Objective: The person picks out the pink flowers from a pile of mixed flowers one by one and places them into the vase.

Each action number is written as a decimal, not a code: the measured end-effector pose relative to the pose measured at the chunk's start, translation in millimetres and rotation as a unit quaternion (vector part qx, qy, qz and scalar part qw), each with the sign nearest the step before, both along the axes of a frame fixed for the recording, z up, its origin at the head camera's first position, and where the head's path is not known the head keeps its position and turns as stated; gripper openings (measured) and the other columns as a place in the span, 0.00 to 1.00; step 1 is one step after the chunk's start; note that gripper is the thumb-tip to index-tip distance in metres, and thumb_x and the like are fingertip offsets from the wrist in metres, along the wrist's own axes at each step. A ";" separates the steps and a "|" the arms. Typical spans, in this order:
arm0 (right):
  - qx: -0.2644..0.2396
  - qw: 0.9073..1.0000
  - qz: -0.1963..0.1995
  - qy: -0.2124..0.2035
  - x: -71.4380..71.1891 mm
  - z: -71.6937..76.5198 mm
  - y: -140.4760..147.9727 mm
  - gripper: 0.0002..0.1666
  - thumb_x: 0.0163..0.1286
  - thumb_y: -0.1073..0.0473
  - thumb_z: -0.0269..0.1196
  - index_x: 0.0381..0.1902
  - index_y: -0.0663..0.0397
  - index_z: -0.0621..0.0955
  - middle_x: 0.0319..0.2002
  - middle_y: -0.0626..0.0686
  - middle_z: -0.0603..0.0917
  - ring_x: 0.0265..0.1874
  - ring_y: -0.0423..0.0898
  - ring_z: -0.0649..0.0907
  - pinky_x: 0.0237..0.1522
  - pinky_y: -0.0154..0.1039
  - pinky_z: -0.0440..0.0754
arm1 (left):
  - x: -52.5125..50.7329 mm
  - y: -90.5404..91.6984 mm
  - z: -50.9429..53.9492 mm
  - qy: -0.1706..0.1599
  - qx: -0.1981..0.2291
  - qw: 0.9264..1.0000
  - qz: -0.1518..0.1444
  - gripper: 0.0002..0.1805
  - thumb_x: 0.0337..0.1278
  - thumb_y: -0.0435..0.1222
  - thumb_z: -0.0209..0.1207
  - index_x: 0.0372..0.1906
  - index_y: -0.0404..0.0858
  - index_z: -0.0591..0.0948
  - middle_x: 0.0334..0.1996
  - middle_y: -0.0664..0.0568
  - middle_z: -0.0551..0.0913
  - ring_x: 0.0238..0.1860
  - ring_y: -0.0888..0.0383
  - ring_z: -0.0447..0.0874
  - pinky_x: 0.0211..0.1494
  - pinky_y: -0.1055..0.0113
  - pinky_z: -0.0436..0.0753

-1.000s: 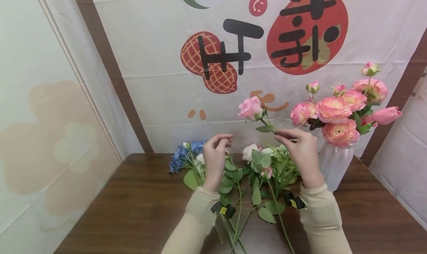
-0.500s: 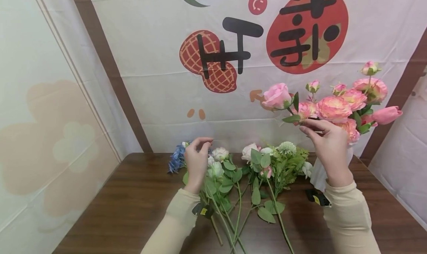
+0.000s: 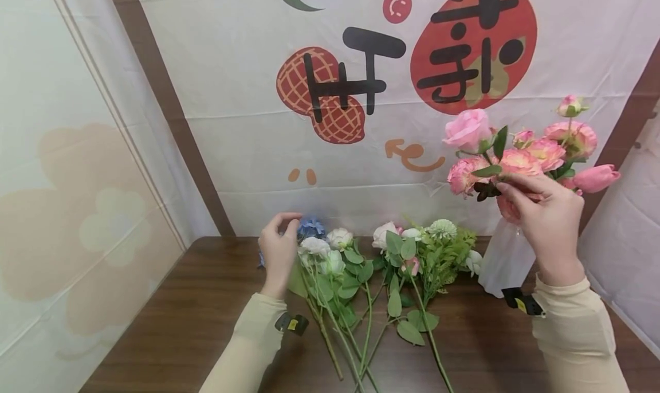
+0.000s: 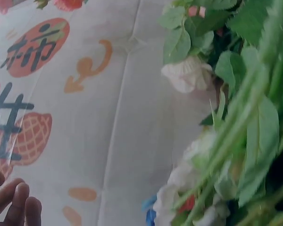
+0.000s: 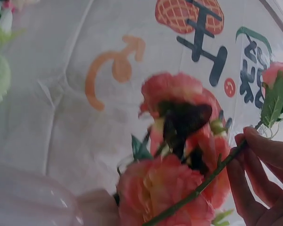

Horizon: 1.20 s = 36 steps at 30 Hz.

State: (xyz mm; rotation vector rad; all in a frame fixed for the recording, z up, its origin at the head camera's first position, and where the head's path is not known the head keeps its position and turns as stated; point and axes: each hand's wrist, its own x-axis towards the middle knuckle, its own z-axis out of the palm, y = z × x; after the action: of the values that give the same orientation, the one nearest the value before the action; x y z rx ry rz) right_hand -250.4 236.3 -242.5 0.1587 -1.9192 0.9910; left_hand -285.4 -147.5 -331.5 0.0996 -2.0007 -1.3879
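My right hand (image 3: 549, 221) pinches the stem of a pink rose (image 3: 468, 130) between thumb and fingertips. In the right wrist view that stem (image 5: 198, 188) slants down across the coral-pink blooms (image 5: 165, 188). The rose head is in front of the arrangement in a white vase (image 3: 505, 258), which is partly behind the hand. On the left, my left hand (image 3: 278, 250) is raised near the blue flowers (image 3: 311, 228), its fingers loosely bent and holding nothing. Its fingertips (image 4: 19, 197) show at the corner of the left wrist view.
White flowers (image 3: 332, 262) with long stems lie on the brown table (image 3: 170, 324). Beside them are green fern leaves (image 3: 443, 261), a round pale-green bloom (image 3: 442, 228) and a leafy stem (image 3: 430, 335). A printed cloth (image 3: 247, 152) hangs behind.
The right hand has carried the pink rose right and up to the vase's flowers. The left hand has moved left and down, away from the right hand. The vase now looks tilted.
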 end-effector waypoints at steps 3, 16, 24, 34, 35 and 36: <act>-0.005 1.000 -0.007 0.000 2.0 6.3 7.8 0.12 0.56 0.60 0.70 0.40 0.52 0.88 0.29 0.14 0.76 0.31 0.19 0.78 0.33 0.16 0.70 | -1.5 -7.8 -3.3 -0.006 -0.008 1.000 0.010 0.08 0.57 0.37 0.57 0.36 0.44 0.86 0.33 0.52 0.87 0.29 0.59 0.76 0.26 0.67 0.69; -0.013 0.998 -0.057 0.034 2.8 18.7 29.9 0.13 0.56 0.60 0.70 0.39 0.59 0.87 0.28 0.13 0.73 0.27 0.17 0.76 0.32 0.13 0.70 | 0.5 -36.2 -12.4 0.014 -0.037 0.998 0.048 0.07 0.57 0.34 0.58 0.35 0.40 0.85 0.35 0.50 0.85 0.32 0.59 0.78 0.33 0.70 0.70; -0.059 0.995 -0.062 0.053 -3.3 21.2 33.5 0.13 0.56 0.60 0.70 0.39 0.60 0.87 0.27 0.16 0.76 0.26 0.20 0.77 0.31 0.15 0.71 | 2.5 -46.9 -17.7 0.009 -0.047 0.997 0.053 0.08 0.56 0.33 0.57 0.36 0.39 0.85 0.35 0.50 0.84 0.30 0.58 0.76 0.31 0.68 0.71; -0.079 0.991 -0.082 0.072 -7.1 18.3 34.0 0.14 0.57 0.59 0.70 0.39 0.62 0.87 0.27 0.18 0.76 0.27 0.20 0.77 0.33 0.15 0.72 | 3.9 -48.6 -18.3 0.011 -0.047 0.997 0.054 0.07 0.57 0.33 0.57 0.37 0.38 0.85 0.36 0.48 0.84 0.33 0.57 0.76 0.35 0.67 0.71; -0.081 0.991 -0.083 0.072 -7.9 17.6 34.5 0.13 0.57 0.58 0.70 0.39 0.61 0.87 0.27 0.19 0.77 0.27 0.21 0.77 0.33 0.15 0.72 | 4.2 -48.8 -18.7 0.011 -0.047 0.997 0.056 0.07 0.57 0.32 0.57 0.36 0.38 0.85 0.36 0.47 0.84 0.33 0.57 0.76 0.35 0.66 0.71; -0.082 0.990 -0.085 0.073 -8.7 16.7 35.1 0.13 0.58 0.58 0.70 0.39 0.60 0.87 0.28 0.20 0.77 0.27 0.21 0.77 0.34 0.14 0.72 | 4.5 -49.0 -19.2 0.011 -0.047 0.997 0.057 0.07 0.57 0.33 0.57 0.36 0.38 0.85 0.35 0.47 0.84 0.33 0.57 0.76 0.35 0.66 0.71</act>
State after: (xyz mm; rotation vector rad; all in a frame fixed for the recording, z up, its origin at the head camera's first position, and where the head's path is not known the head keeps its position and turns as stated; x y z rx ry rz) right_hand -259.1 271.4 -225.8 -0.0274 -1.6801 0.9895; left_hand -280.9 -196.5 -350.7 0.1525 -2.0064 -1.2168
